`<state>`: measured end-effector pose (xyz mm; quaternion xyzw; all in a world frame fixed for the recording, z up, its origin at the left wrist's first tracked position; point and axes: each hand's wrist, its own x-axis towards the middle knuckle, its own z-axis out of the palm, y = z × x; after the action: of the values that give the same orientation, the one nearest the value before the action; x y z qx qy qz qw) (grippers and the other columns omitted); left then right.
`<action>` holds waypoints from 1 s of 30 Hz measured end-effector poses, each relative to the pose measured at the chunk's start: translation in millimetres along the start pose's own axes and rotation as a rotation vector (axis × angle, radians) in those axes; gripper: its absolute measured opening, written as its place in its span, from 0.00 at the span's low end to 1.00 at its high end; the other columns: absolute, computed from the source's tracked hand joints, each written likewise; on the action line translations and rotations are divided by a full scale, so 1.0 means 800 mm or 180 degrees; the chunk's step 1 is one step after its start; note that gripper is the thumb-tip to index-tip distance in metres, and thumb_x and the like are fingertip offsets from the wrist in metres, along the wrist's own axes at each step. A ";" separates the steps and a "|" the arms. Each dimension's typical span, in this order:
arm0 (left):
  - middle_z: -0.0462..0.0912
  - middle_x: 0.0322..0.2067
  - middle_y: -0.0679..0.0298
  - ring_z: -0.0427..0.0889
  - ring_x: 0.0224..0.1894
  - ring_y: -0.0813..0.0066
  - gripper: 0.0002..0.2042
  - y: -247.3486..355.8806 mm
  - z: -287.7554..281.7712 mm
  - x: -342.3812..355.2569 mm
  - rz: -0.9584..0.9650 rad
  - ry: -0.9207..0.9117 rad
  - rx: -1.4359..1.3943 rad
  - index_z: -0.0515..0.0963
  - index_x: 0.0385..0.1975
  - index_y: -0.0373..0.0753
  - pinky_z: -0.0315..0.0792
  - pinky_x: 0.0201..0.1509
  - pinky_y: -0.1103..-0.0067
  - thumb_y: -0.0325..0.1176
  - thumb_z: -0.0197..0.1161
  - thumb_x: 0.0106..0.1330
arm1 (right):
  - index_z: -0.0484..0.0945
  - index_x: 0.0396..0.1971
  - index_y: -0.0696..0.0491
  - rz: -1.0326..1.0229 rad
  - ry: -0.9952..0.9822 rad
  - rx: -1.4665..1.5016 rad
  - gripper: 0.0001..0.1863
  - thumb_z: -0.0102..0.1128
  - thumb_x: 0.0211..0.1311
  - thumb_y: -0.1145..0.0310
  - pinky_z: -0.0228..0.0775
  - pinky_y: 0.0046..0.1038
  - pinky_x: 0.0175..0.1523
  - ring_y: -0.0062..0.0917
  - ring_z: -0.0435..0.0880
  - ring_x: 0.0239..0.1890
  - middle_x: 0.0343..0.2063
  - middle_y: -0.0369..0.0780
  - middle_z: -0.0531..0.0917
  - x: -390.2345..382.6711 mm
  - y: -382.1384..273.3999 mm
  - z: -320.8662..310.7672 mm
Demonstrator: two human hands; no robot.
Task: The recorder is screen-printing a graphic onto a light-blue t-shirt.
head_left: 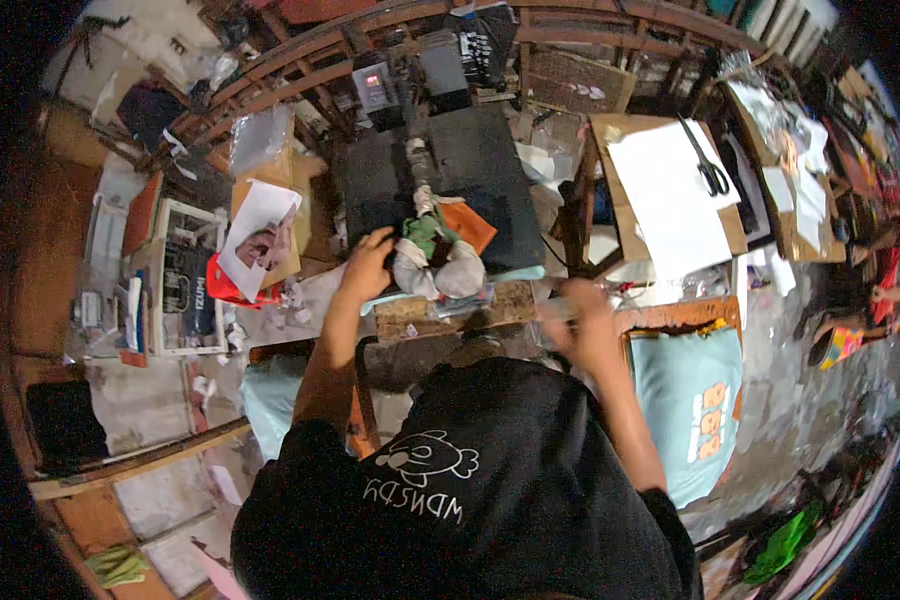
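A dark flat press plate (470, 150) lies in front of me, its handle end wrapped in grey and green cloth (438, 270). Light blue fabric (526, 273) peeks out from beneath the plate's near edge. My left hand (368, 268) rests at the left near corner of the plate, fingers apart, beside the wrapped handle and holding nothing visible. To the right of the press my right hand (585, 325) is smeared by motion, near a board that carries a light blue printed garment (685, 400); its fingers cannot be made out.
Black-handled scissors (708, 165) lie on white paper sheets (660, 210) on a stand at the right. A printed picture sheet (260, 240) sits at the left over a red item (232, 283). Behind the press is a control box (375, 88). Another light blue cloth (270, 400) hangs at lower left.
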<state>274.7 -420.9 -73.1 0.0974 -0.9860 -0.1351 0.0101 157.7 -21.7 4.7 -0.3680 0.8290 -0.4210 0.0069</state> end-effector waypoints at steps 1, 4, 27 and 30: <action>0.63 0.65 0.58 0.66 0.63 0.52 0.26 -0.001 0.008 0.004 -0.0191 -0.0201 -0.0132 0.74 0.54 0.31 0.66 0.65 0.64 0.15 0.58 0.50 | 0.77 0.44 0.58 -0.0696 -0.0453 -0.0067 0.25 0.70 0.50 0.58 0.71 0.41 0.50 0.45 0.80 0.43 0.40 0.49 0.81 0.033 -0.023 0.047; 0.62 0.66 0.61 0.63 0.64 0.56 0.24 0.010 -0.007 0.008 -0.0287 -0.0318 -0.0024 0.75 0.53 0.34 0.65 0.64 0.59 0.16 0.60 0.52 | 0.76 0.50 0.53 -0.1459 -0.0933 -0.1016 0.24 0.60 0.57 0.54 0.60 0.41 0.63 0.37 0.81 0.41 0.37 0.45 0.82 0.102 -0.068 0.177; 0.69 0.57 0.58 0.68 0.63 0.59 0.20 -0.027 -0.186 0.175 0.2698 -0.0543 -0.0778 0.75 0.52 0.44 0.65 0.66 0.69 0.23 0.59 0.59 | 0.77 0.49 0.54 -0.0478 -0.1306 -0.2146 0.19 0.51 0.64 0.60 0.75 0.45 0.43 0.45 0.83 0.42 0.35 0.53 0.82 0.219 -0.191 -0.106; 0.65 0.64 0.58 0.65 0.66 0.63 0.22 -0.010 -0.234 0.215 0.2398 -0.1179 -0.0939 0.75 0.53 0.40 0.55 0.71 0.73 0.49 0.40 0.77 | 0.77 0.49 0.54 -0.0100 -0.0901 -0.2162 0.18 0.51 0.64 0.60 0.75 0.46 0.43 0.45 0.83 0.42 0.35 0.53 0.82 0.171 -0.173 -0.155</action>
<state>116.6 -511.7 103.7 -0.2971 -0.9080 -0.2764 -0.1044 101.8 -71.7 223.1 -0.4166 0.9066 -0.0668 -0.0074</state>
